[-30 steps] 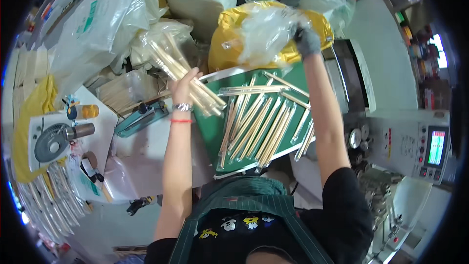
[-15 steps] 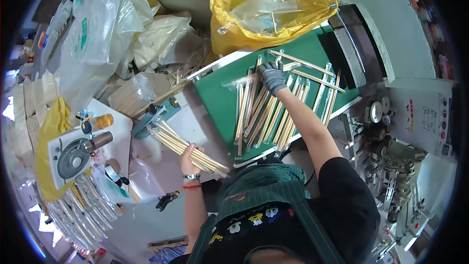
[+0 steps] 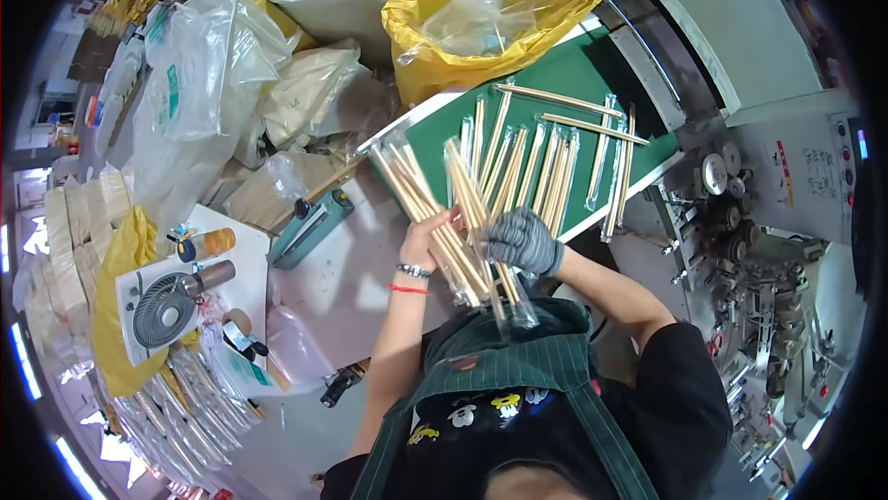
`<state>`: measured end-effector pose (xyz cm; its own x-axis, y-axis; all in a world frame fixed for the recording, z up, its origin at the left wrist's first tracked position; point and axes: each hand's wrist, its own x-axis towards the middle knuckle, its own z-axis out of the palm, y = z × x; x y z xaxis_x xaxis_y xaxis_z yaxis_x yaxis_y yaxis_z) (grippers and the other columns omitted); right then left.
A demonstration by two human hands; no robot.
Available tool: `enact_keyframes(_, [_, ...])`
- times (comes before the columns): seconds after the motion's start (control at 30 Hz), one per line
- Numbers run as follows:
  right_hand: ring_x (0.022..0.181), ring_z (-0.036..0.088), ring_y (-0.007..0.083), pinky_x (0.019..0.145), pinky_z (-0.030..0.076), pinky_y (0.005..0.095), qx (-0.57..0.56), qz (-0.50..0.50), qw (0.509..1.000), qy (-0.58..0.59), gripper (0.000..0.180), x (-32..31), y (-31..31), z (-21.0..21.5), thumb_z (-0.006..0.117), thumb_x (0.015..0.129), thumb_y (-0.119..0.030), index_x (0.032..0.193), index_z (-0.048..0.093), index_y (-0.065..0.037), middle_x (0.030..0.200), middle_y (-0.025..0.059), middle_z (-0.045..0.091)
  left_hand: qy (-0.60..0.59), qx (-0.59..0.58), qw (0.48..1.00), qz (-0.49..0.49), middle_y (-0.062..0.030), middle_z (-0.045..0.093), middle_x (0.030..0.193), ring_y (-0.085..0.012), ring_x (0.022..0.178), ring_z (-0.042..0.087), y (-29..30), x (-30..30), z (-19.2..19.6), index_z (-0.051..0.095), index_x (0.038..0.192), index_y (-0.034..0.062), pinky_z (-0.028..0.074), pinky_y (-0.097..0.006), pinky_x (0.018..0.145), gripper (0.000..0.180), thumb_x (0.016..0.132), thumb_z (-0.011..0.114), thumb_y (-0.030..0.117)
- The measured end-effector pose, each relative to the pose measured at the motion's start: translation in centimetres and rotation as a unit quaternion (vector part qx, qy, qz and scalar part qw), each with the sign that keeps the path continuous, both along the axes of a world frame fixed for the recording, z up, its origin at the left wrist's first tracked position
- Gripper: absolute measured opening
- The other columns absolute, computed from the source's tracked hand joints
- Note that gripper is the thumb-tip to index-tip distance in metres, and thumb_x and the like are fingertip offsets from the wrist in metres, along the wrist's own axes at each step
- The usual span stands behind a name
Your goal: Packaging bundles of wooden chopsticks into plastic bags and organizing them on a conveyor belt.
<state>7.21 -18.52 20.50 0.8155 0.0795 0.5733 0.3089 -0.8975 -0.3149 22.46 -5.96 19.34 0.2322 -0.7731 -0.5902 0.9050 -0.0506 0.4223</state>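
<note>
My bare left hand (image 3: 425, 239) is closed around a bundle of chopsticks (image 3: 400, 174) in clear wrappers, held tilted in front of my apron. Beside it my right hand (image 3: 520, 243), in a grey knitted glove, is closed on another bunch of wrapped chopsticks (image 3: 465, 176). The two bunches lie side by side and nearly touch. More wrapped chopsticks (image 3: 561, 176) are spread over the green surface (image 3: 575, 65) beyond my right hand, a few lying crosswise at its far side. The fingertips of the gloved hand are partly hidden.
At the far edge stands an open yellow bag (image 3: 407, 70) with clear plastic in it. A teal sealer-like device (image 3: 314, 230) lies on the white table (image 3: 324, 306), left of my hands. Further left is a small fan (image 3: 166, 310); at the right, metal machinery (image 3: 726, 222).
My right hand has come back from the green surface with chopsticks in it. My left hand has moved right and up with its bundle, bringing the two together.
</note>
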Motion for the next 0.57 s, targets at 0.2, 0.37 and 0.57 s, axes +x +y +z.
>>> enact_keyframes(0.2, [0.078, 0.052, 0.0213, 0.062, 0.04, 0.0325, 0.058, 0.011, 0.998, 0.017, 0.026, -1.9, 0.7, 0.9, 0.052, 0.064, -0.015, 0.089, 0.054, -0.013, 0.09, 0.0052, 0.054, -0.142, 0.049, 0.988, -0.019, -0.0147, 0.055, 0.08, -0.0233, 0.07, 0.056, -1.2, -0.7, 1.9, 0.049, 0.089, -0.0067, 0.049, -0.034, 0.061, 0.028, 0.064, 0.057, 0.005])
enact_keyframes(0.37, [0.077, 0.055, 0.017, 0.064, 0.041, 0.0288, 0.022, -0.21, 0.974, -0.084, 0.021, -3.1, -3.0, -0.5, 0.049, 0.073, -0.008, 0.095, 0.05, -0.008, 0.077, 0.006, 0.056, -0.159, 0.08, 0.984, 0.02, -0.017, 0.054, 0.086, -0.0251, 0.075, 0.056, -0.6, -0.1, 2.9, 0.045, 0.094, -0.0084, 0.049, -0.033, 0.061, 0.032, 0.066, 0.053, 0.004])
enact_keyframes(0.57, [0.084, 0.053, 0.0222, 0.065, 0.041, 0.0286, 0.306, -0.438, 0.844, 0.042, 0.036, -2.8, -10.3, -3.1, 0.049, 0.078, -0.021, 0.108, 0.038, -0.003, 0.097, 0.0148, 0.05, -0.179, 0.085, 0.98, 0.002, -0.0191, 0.053, 0.09, -0.0268, 0.078, 0.055, -0.6, -0.2, 2.1, 0.042, 0.1, -0.0088, 0.049, -0.034, 0.061, 0.037, 0.067, 0.052, 0.004])
